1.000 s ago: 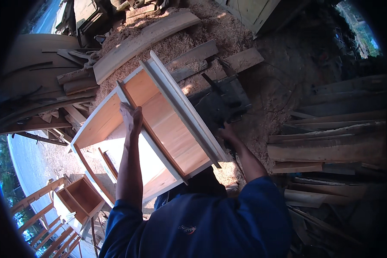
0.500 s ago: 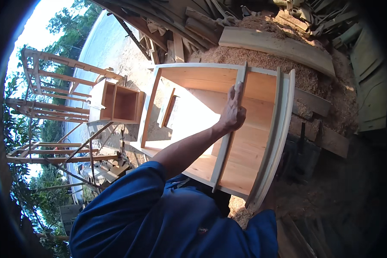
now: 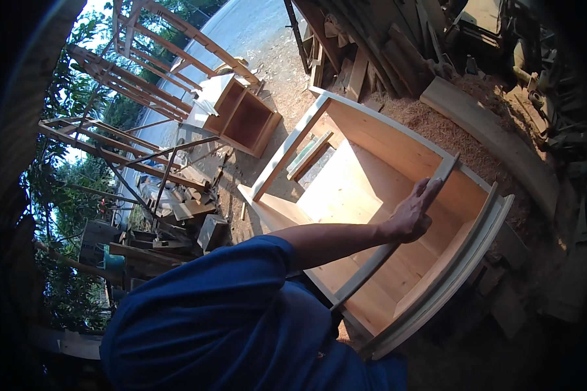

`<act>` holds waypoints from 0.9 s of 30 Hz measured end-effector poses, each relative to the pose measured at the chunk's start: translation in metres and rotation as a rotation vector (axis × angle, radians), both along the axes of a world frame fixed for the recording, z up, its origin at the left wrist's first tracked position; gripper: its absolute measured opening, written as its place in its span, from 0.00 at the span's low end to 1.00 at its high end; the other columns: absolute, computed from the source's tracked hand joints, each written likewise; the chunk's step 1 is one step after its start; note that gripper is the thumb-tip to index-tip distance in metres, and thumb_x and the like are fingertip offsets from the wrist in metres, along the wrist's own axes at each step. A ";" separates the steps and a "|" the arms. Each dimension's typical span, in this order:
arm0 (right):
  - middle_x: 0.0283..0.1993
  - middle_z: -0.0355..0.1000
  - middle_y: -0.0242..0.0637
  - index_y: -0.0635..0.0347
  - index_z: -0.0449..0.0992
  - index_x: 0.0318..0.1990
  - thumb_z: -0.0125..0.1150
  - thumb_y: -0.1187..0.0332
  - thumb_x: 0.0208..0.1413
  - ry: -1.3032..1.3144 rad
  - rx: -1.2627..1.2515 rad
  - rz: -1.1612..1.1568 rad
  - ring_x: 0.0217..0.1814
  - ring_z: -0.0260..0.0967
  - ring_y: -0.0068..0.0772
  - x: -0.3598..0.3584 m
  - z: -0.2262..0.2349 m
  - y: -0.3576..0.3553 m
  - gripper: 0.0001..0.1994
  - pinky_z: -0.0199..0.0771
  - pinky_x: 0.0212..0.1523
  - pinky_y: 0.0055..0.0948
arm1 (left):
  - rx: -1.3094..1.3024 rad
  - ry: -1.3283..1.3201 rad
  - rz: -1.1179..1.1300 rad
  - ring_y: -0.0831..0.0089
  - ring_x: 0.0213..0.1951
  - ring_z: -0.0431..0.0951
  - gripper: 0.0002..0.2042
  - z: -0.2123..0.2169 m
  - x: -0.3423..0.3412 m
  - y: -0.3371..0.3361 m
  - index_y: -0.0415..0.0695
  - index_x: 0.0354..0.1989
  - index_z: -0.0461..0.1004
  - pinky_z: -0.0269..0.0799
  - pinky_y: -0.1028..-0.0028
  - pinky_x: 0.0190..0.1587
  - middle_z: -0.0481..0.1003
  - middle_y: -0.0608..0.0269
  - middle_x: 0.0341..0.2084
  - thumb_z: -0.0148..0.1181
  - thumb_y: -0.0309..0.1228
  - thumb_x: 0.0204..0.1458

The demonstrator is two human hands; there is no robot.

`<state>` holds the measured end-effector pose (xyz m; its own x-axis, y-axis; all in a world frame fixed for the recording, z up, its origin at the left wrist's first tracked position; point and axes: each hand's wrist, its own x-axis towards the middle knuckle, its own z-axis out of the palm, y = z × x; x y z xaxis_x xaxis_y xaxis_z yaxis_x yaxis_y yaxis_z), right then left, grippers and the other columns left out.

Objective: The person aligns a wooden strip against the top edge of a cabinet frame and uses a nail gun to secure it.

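A pale wooden cabinet carcass (image 3: 372, 114) lies with its open side facing up in front of me. A long narrow wooden strip (image 3: 366, 277) crosses its opening, with its ends reaching over the frame. My left hand (image 3: 411, 212) grips this strip near its far end. One or two of its fingers stretch along the wood and the others curl down. The left arm, in a blue sleeve, reaches across the carcass. My right hand is out of sight.
A smaller wooden cabinet (image 3: 244, 120) stands beyond, at the left, near tall slatted frames (image 3: 143, 62). A thick plank (image 3: 489, 140) lies on wood shavings at the right. Scrap wood (image 3: 189, 208) is heaped at the left, and more boards lean at the back.
My view has turned, so the carcass now appears tilted and further right and lower. My left hand stays on the strip, near its far end.
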<state>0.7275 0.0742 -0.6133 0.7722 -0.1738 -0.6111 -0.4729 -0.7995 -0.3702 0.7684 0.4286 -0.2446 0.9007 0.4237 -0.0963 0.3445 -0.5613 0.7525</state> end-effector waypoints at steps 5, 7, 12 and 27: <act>0.45 0.76 0.45 0.66 0.67 0.65 0.58 0.74 0.62 0.035 -0.024 0.024 0.43 0.74 0.39 0.017 0.006 -0.026 0.24 0.74 0.42 0.34 | 0.075 -0.082 -0.013 0.35 0.71 0.54 0.46 -0.014 0.000 0.002 0.43 0.76 0.44 0.62 0.51 0.69 0.47 0.33 0.72 0.54 0.24 0.42; 0.44 0.76 0.44 0.65 0.67 0.65 0.57 0.74 0.62 0.049 -0.028 0.032 0.42 0.74 0.38 0.017 0.014 -0.039 0.23 0.74 0.40 0.33 | 0.009 -0.067 -0.002 0.34 0.71 0.54 0.46 -0.013 -0.004 0.002 0.42 0.76 0.44 0.62 0.51 0.69 0.46 0.32 0.72 0.54 0.24 0.43; 0.42 0.76 0.41 0.64 0.68 0.65 0.57 0.75 0.63 0.140 -0.018 0.013 0.40 0.74 0.34 -0.017 0.052 -0.076 0.22 0.74 0.37 0.32 | -0.132 -0.030 0.009 0.33 0.71 0.53 0.47 0.002 -0.020 0.010 0.41 0.76 0.41 0.60 0.49 0.70 0.43 0.31 0.73 0.55 0.25 0.44; 0.38 0.77 0.30 0.64 0.74 0.56 0.63 0.73 0.62 -0.511 0.287 -0.766 0.35 0.71 0.18 -0.264 0.406 0.024 0.16 0.71 0.34 0.21 | 0.135 0.164 -0.975 0.43 0.64 0.67 0.31 0.039 -0.247 0.255 0.42 0.66 0.67 0.64 0.51 0.64 0.64 0.41 0.66 0.67 0.39 0.54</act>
